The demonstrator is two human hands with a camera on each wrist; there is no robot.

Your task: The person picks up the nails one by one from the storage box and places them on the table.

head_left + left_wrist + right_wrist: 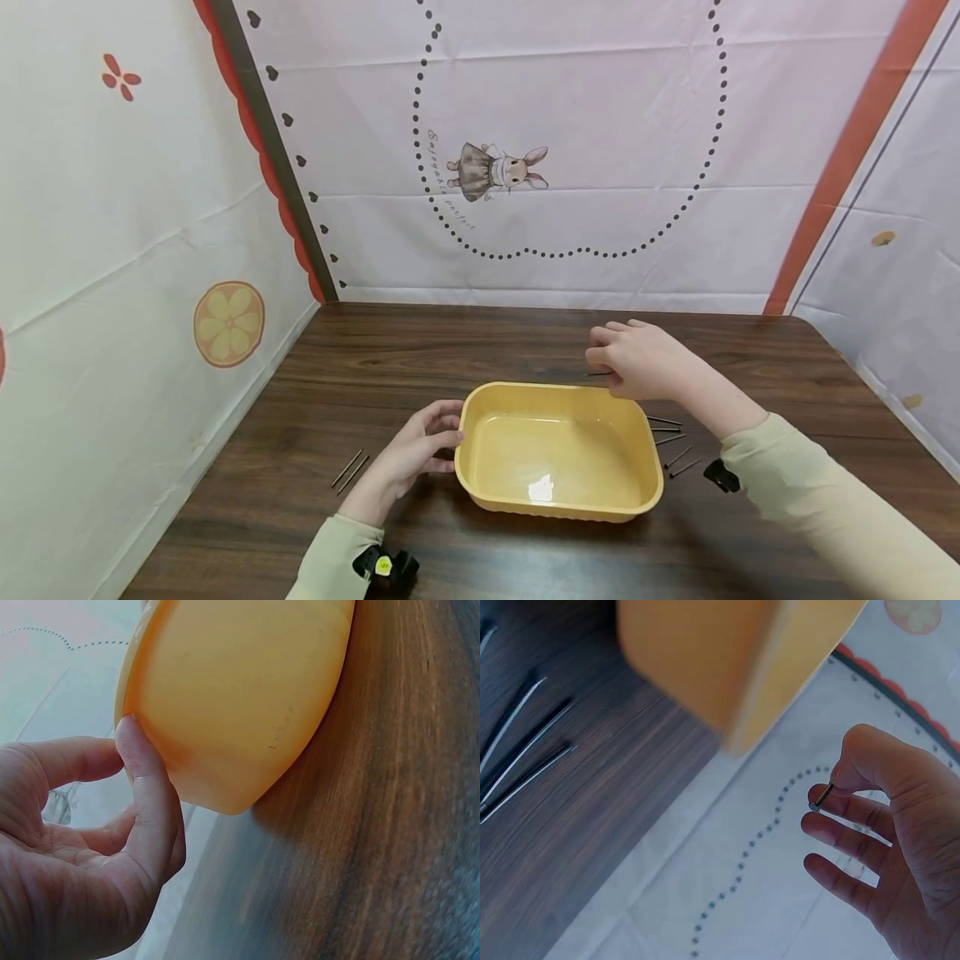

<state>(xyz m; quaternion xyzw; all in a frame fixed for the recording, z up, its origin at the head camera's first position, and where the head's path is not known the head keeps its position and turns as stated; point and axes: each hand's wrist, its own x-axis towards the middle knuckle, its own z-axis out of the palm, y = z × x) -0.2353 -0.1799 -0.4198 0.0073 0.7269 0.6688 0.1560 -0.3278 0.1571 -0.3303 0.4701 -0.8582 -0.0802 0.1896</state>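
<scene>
A yellow rectangular basin point(555, 454) with rounded corners stands on the table, nothing lying inside it. At its left end my left hand point(408, 454) pinches the rim; the left wrist view shows thumb and forefinger on the basin's edge point(240, 697). Above the far right corner of the basin is my right hand point(637, 362), pinching a thin nail point(597, 374) between thumb and forefinger. In the right wrist view the head of that nail point(821, 798) sticks out from the fingertips, while the other fingers are spread apart.
Several nails point(667, 430) lie on the dark wooden table point(420, 350) just right of the basin. Two more nails point(350, 472) lie left of my left hand. A patterned cloth point(600, 167) hangs behind the table and along both sides.
</scene>
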